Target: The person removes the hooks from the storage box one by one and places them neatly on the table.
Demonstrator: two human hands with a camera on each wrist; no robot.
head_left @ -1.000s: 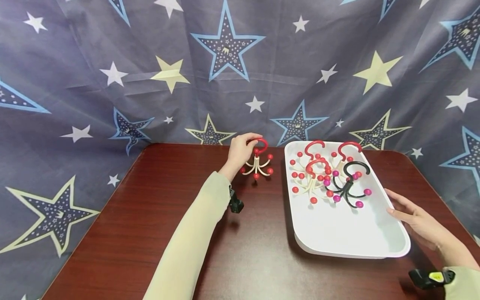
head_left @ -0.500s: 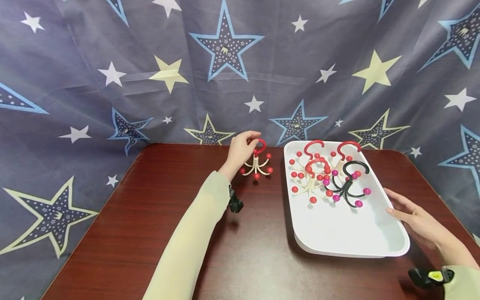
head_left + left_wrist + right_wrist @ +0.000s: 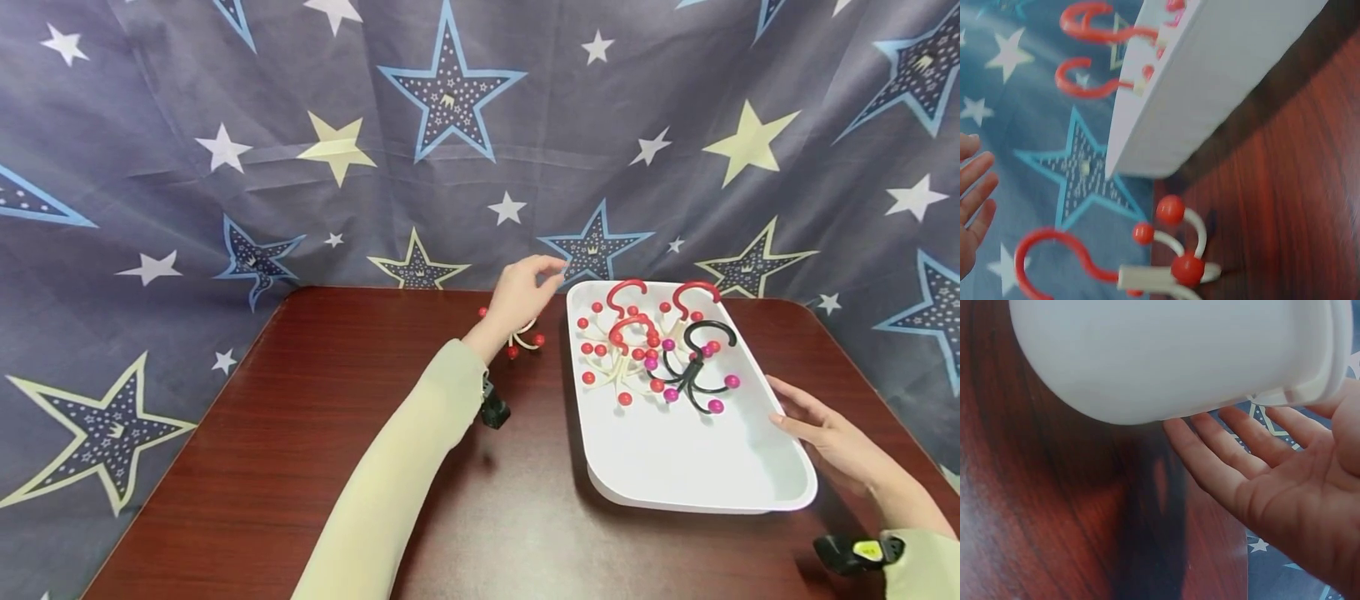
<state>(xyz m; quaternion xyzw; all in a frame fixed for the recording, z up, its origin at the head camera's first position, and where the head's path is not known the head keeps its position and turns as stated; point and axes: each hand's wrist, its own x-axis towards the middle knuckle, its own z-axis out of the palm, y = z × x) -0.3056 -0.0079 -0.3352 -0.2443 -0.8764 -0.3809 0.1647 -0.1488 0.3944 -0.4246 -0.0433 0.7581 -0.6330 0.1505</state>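
My left hand is in the air near the tray's back left corner, fingers spread and holding nothing. Below it, partly covered by the wrist in the head view, a multi-arm hanging hook stands on the table. The left wrist view shows its red curved top, cream stem and red ball tips. Along the right side of the white tray, my right hand rests its straight fingers against the wall, thumb by the rim. The tray holds several red-and-cream hooks and a black hook with magenta balls.
A dark reddish-brown wooden table carries the tray and the standing hook. A star-patterned grey-blue cloth hangs behind the table's back edge.
My left hand has let go of the red-topped hook, leaving it upright on the table, and moved right toward the tray. The right hand stays at the tray's side.
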